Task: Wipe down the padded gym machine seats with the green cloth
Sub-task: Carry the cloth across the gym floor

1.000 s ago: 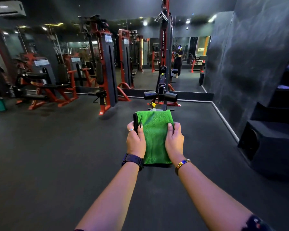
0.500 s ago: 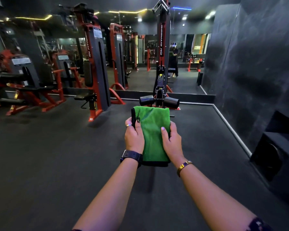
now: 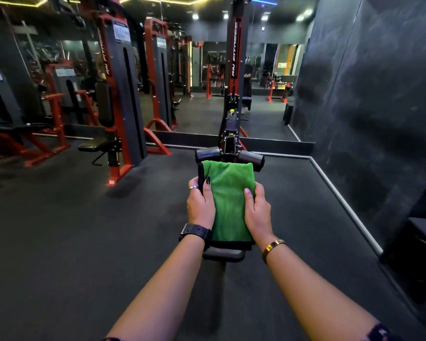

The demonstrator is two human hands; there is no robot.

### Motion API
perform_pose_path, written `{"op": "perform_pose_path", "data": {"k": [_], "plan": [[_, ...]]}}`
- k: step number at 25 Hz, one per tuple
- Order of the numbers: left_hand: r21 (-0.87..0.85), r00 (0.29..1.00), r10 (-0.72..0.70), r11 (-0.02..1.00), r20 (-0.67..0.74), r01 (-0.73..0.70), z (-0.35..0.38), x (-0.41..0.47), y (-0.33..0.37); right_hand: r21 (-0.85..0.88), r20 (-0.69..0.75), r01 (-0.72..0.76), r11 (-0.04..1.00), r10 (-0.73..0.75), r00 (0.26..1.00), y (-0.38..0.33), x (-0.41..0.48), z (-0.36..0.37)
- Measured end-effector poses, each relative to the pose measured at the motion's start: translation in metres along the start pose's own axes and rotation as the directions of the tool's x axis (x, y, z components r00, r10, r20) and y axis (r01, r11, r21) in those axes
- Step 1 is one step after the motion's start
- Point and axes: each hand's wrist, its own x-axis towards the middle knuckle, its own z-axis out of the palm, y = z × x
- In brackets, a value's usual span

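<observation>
A green cloth lies spread over a small black padded seat, of which only the near edge shows below the cloth. My left hand grips the cloth's left side, thumb on top. On the cloth's right side my right hand holds the other edge, thumb pressed onto the fabric. Just beyond the cloth are the machine's two black roller pads.
The seat belongs to a tall red and black cable machine in front of a wall mirror. Another red machine with a black seat stands to the left. A dark wall and black box are at the right. Dark rubber floor lies all around.
The view has moved closer to the machine and tilted up. Both hands stay on the cloth, which has shifted slightly, with the seat's near edge now showing below it.
</observation>
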Motion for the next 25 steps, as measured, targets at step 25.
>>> {"op": "perform_pose_path", "data": {"k": [25], "plan": [[0.297,0.925,-0.277,0.934,0.259,0.196,0.264,0.349,-0.256,-0.29,0.129,-0.405,0.867,0.455,0.881,0.279,0.355,0.191]]}}
